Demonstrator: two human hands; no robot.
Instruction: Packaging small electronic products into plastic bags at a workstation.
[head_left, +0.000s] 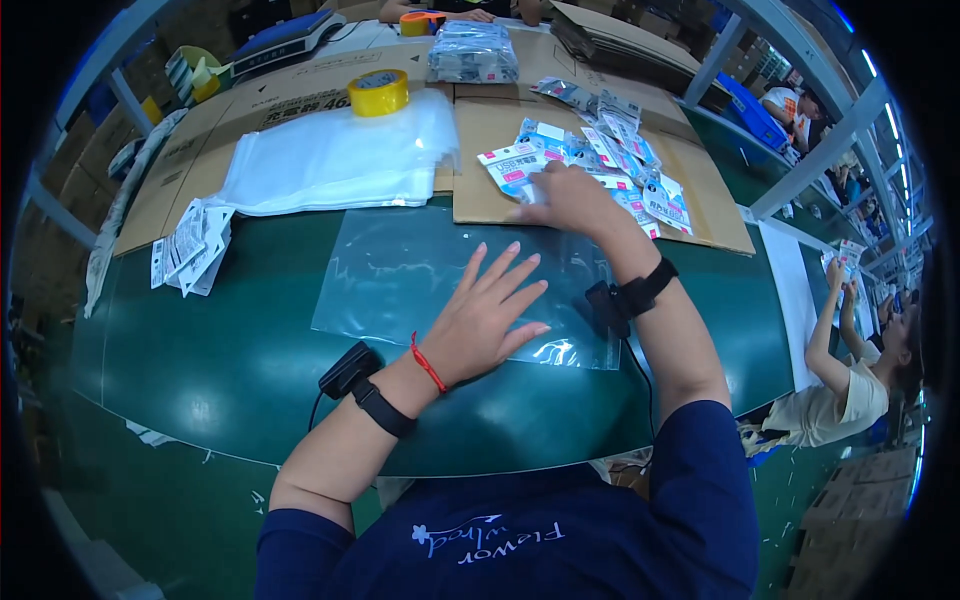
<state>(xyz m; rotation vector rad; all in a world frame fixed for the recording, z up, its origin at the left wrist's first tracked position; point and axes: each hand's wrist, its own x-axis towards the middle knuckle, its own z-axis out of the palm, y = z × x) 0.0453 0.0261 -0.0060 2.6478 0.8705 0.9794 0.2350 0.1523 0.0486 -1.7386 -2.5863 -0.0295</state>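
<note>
1. Shirt, navy, at lower edge; both forearms extend from it over the green surface.
2. Left hand: palm down over a clear bag, fingers spread; grip released, nothing held. Red cord and black strap on wrist.
3. Clear bag lies flat on the surface, its far edge close to the cardboard.
4. Right hand: fingers bent down at the near-left side of the packet pile, over a white-and-pink packet. Fingertips partly hidden; cannot tell whether this grip has closed on it.
5. Packet pile: blue, white and pink pieces, overlapping, on a cardboard sheet.
6. White cards, loosely fanned, at left, touching the stack of clear bags.
7. Yellow tape roll rests on the far part of that stack.
8. Beyond: bundle of wrapped packets; blue scale, far left; orange tape dispenser.
9. Off to the right, apart from this surface: a co-worker, both hands raised around a packet.
</note>
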